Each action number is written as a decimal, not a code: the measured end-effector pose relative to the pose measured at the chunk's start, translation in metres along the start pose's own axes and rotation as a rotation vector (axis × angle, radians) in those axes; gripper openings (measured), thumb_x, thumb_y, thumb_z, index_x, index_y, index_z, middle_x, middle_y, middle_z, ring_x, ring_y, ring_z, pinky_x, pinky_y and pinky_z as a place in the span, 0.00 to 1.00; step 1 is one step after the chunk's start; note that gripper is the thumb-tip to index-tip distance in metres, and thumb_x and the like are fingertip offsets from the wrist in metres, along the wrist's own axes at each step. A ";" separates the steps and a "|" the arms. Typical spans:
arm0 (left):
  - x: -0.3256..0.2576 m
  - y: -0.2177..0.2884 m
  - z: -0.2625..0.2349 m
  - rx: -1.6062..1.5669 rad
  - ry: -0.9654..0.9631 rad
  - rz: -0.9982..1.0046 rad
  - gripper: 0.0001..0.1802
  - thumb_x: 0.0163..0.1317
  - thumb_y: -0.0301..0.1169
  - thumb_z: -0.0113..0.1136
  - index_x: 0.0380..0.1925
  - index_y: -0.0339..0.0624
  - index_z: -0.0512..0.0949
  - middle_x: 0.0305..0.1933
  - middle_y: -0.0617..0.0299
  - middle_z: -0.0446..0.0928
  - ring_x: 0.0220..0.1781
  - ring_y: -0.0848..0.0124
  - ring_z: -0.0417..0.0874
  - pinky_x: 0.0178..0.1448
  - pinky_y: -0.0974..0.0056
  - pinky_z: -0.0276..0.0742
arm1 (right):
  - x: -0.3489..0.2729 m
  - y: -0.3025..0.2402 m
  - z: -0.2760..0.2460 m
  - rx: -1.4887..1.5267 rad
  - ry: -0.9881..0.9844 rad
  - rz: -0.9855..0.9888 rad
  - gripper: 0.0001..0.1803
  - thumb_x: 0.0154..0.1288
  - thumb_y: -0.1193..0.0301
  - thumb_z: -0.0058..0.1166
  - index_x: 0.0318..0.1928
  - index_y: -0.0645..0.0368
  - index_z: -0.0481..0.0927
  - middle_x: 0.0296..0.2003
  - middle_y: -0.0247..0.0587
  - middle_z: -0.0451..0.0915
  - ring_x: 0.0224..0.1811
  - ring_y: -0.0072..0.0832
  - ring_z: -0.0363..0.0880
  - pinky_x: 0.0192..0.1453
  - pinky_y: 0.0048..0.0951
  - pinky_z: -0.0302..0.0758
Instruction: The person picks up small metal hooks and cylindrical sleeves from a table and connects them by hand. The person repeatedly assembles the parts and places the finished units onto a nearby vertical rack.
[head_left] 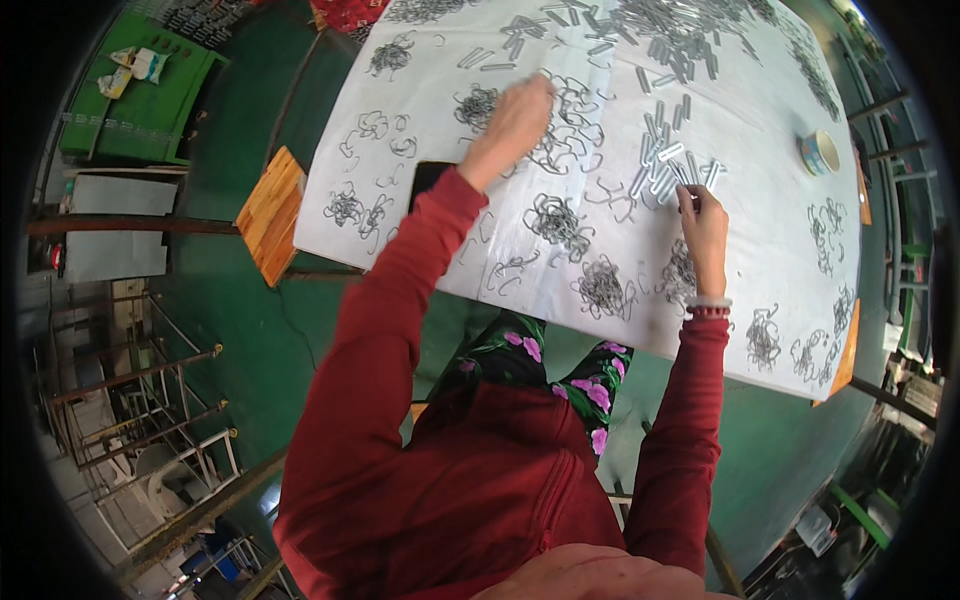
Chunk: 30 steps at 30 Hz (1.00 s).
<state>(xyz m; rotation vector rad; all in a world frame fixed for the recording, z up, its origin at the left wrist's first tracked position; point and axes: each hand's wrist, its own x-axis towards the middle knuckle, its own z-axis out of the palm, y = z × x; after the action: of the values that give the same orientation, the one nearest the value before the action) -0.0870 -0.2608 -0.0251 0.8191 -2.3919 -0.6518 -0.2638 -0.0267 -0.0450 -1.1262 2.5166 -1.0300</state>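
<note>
My right hand [703,215] is closed, with its fingertips pinching slim silvery metal strips [681,172] at the edge of a loose group of short metal pieces [655,150]. To the left, my left hand [515,120] reaches over the table, slightly blurred. Its fingers are curled together, and whatever they may hold is hidden. Beside it lie many bent wire hooks [572,122], spread thinly on the white sheet. A tangled pile of dark hooks [476,104] sits just left of that hand. Partly covered by my left forearm is a black phone-like flat object [428,180].
The white-covered table [740,270] carries several hook piles [604,287] near its front edge. A large heap of metal pieces [680,35] is at the far side. A small round tub [819,153] stands at right. Wooden stools [272,215] poke out at the table's sides.
</note>
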 end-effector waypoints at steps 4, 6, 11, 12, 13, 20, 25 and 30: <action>-0.032 0.037 -0.007 -0.496 -0.146 -0.186 0.10 0.59 0.26 0.55 0.39 0.31 0.77 0.33 0.54 0.80 0.31 0.64 0.82 0.36 0.63 0.77 | 0.032 -0.008 0.048 -0.274 0.030 -0.181 0.13 0.53 0.70 0.57 0.33 0.69 0.73 0.26 0.61 0.77 0.30 0.54 0.77 0.34 0.44 0.73; -0.045 0.043 -0.007 -0.795 -0.214 -0.323 0.10 0.60 0.26 0.55 0.38 0.30 0.77 0.32 0.56 0.79 0.31 0.68 0.82 0.36 0.66 0.78 | 0.038 -0.006 0.063 -0.256 0.021 -0.179 0.12 0.49 0.73 0.56 0.32 0.70 0.71 0.26 0.62 0.77 0.31 0.55 0.77 0.36 0.46 0.73; -0.070 0.056 -0.009 -1.348 -0.273 -0.464 0.09 0.63 0.27 0.54 0.37 0.30 0.76 0.32 0.55 0.78 0.31 0.68 0.81 0.39 0.66 0.80 | 0.038 -0.009 0.066 -0.211 0.047 -0.163 0.12 0.44 0.78 0.53 0.33 0.72 0.75 0.27 0.60 0.78 0.30 0.53 0.77 0.35 0.44 0.74; -0.075 0.061 -0.012 -1.381 -0.314 -0.443 0.09 0.62 0.28 0.55 0.37 0.32 0.77 0.34 0.56 0.78 0.33 0.70 0.80 0.39 0.66 0.80 | 0.034 -0.008 0.060 -0.132 0.034 -0.115 0.13 0.45 0.78 0.54 0.34 0.72 0.76 0.27 0.57 0.79 0.29 0.48 0.78 0.34 0.40 0.74; -0.080 0.064 -0.015 -1.403 -0.338 -0.452 0.09 0.62 0.29 0.55 0.37 0.32 0.77 0.35 0.57 0.78 0.34 0.71 0.80 0.39 0.66 0.80 | 0.028 -0.014 0.052 -0.046 0.018 -0.072 0.13 0.46 0.78 0.56 0.36 0.72 0.77 0.27 0.55 0.80 0.27 0.43 0.79 0.33 0.37 0.74; -0.114 0.091 -0.022 -1.368 -0.433 -0.368 0.11 0.61 0.32 0.58 0.39 0.36 0.78 0.37 0.64 0.78 0.39 0.78 0.77 0.43 0.70 0.73 | -0.078 -0.068 -0.003 0.749 -0.050 0.058 0.12 0.56 0.82 0.55 0.43 0.69 0.79 0.29 0.38 0.81 0.27 0.18 0.77 0.34 0.18 0.74; -0.137 0.117 -0.018 -1.214 -0.361 -0.280 0.11 0.60 0.30 0.58 0.39 0.35 0.78 0.36 0.65 0.77 0.39 0.79 0.75 0.45 0.72 0.71 | -0.134 -0.095 -0.022 0.728 0.117 -0.009 0.12 0.58 0.81 0.54 0.44 0.67 0.80 0.32 0.39 0.81 0.31 0.20 0.80 0.35 0.19 0.74; -0.169 0.135 -0.013 -1.237 -0.214 -0.216 0.09 0.62 0.28 0.55 0.40 0.34 0.75 0.38 0.65 0.76 0.40 0.79 0.73 0.46 0.72 0.70 | -0.158 -0.102 -0.020 0.488 0.162 -0.156 0.14 0.55 0.82 0.55 0.43 0.59 0.80 0.29 0.41 0.80 0.27 0.22 0.76 0.32 0.23 0.72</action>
<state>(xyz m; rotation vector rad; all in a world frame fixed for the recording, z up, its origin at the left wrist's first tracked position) -0.0195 -0.0575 0.0095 0.4226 -1.5261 -2.0474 -0.1039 0.0492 0.0229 -1.1307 2.1233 -1.7185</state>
